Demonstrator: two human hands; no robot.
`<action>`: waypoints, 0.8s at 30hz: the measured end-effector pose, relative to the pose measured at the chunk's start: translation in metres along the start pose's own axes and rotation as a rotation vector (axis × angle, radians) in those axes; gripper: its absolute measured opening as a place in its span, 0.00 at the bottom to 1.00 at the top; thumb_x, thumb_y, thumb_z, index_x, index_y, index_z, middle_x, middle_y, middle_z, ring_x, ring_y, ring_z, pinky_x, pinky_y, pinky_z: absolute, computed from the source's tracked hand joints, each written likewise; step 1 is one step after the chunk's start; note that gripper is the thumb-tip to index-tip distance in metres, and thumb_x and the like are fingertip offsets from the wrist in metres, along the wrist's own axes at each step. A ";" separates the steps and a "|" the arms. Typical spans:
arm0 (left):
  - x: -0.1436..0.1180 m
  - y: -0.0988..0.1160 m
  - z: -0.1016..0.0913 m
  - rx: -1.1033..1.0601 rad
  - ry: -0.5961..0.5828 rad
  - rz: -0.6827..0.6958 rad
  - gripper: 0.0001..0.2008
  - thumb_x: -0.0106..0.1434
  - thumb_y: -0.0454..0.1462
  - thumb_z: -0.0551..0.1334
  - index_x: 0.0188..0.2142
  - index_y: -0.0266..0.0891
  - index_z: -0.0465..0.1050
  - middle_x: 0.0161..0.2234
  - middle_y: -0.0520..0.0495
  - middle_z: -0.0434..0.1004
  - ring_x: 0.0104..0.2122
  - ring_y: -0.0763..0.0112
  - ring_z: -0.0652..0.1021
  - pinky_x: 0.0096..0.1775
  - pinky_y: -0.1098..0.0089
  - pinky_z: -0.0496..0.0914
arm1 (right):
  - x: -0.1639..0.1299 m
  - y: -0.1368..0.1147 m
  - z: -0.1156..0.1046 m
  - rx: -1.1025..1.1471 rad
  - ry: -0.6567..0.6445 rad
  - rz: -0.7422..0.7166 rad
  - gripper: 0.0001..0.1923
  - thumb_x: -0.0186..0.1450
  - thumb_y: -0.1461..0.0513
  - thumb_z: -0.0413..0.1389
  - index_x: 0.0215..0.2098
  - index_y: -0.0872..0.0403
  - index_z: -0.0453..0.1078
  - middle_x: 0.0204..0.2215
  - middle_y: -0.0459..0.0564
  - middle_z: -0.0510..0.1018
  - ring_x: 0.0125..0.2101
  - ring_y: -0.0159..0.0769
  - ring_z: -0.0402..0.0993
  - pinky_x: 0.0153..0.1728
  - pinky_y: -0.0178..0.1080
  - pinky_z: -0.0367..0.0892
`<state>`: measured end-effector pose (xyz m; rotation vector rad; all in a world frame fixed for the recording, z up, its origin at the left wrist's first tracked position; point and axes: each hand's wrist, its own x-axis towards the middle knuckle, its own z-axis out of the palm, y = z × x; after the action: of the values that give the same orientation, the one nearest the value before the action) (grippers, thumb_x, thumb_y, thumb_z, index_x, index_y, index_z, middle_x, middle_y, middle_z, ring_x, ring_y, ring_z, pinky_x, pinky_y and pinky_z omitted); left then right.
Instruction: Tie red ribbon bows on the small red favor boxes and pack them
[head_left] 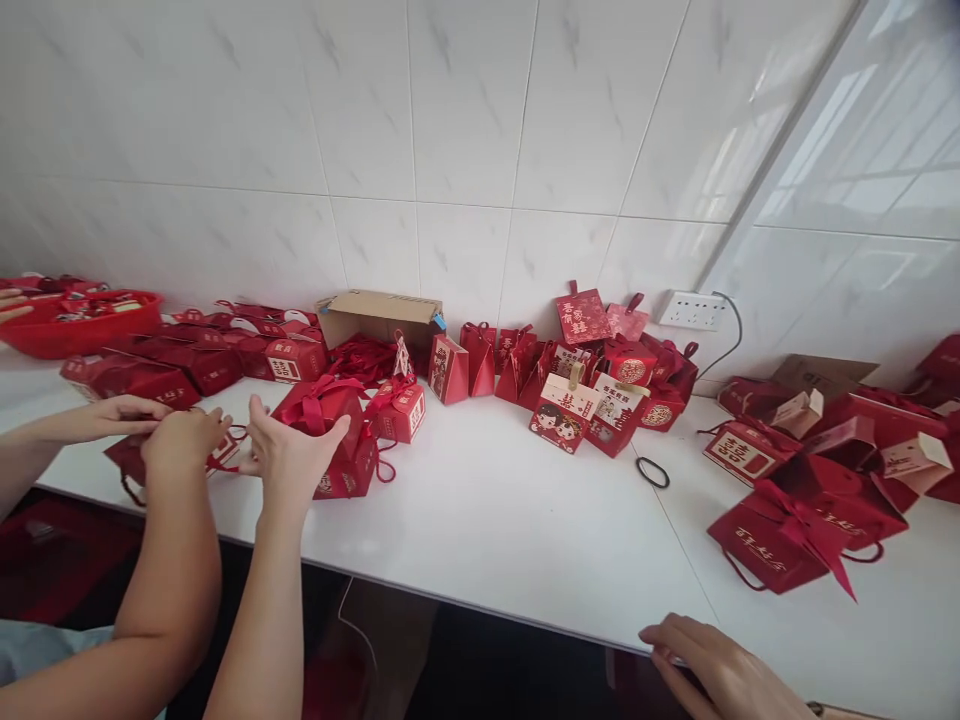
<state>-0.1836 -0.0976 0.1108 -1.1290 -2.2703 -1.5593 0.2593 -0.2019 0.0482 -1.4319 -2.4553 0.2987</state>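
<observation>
My left hand [292, 455] is curved around the left side of a red gift box [349, 455] topped with a ribbon bow. Its thumb lies across the box's front and its fingers are at the left side; the contact points are partly hidden. At the table's front edge rests my right hand [701, 660], with fingers stretched out and nothing in them. Just left of my left hand, a co-worker's two hands [180, 435] work at another red box [127, 460] with cord handles, mostly hidden behind them.
Several small red boxes [630, 370] stand along the tiled wall. An open cardboard box [382, 305] holds red ribbon. More red boxes [780, 535] crowd the right. A black loop [652, 473] lies on the white table [495, 520]. A red basin [82, 325] and another person's hand [11, 302] are far left.
</observation>
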 end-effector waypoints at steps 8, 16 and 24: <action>-0.070 0.029 0.009 -0.438 -0.341 0.494 0.52 0.45 0.43 0.68 0.61 0.38 0.38 0.57 0.33 0.54 0.57 0.48 0.63 0.54 0.52 0.63 | 0.006 -0.025 -0.006 0.131 -0.011 -0.030 0.11 0.68 0.61 0.45 0.43 0.49 0.67 0.37 0.50 0.75 0.36 0.37 0.76 0.37 0.39 0.73; -0.183 0.080 0.057 -0.668 -1.662 0.630 0.47 0.46 0.34 0.66 0.62 0.44 0.42 0.58 0.38 0.56 0.52 0.56 0.69 0.51 0.59 0.67 | 0.011 0.014 -0.010 0.529 0.225 0.079 0.36 0.60 0.49 0.55 0.61 0.48 0.47 0.57 0.59 0.55 0.58 0.49 0.57 0.50 0.50 0.67; -0.206 0.080 0.073 -0.810 -1.754 0.471 0.50 0.52 0.49 0.64 0.65 0.46 0.34 0.67 0.42 0.35 0.65 0.54 0.45 0.61 0.54 0.52 | 0.011 0.003 0.005 0.406 -0.041 0.211 0.57 0.51 0.56 0.64 0.65 0.53 0.29 0.58 0.64 0.51 0.57 0.52 0.59 0.55 0.53 0.60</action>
<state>0.0331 -0.1217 0.0299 -3.9372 -1.1327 -1.2674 0.2552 -0.1911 0.0438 -1.5054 -2.1091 0.8260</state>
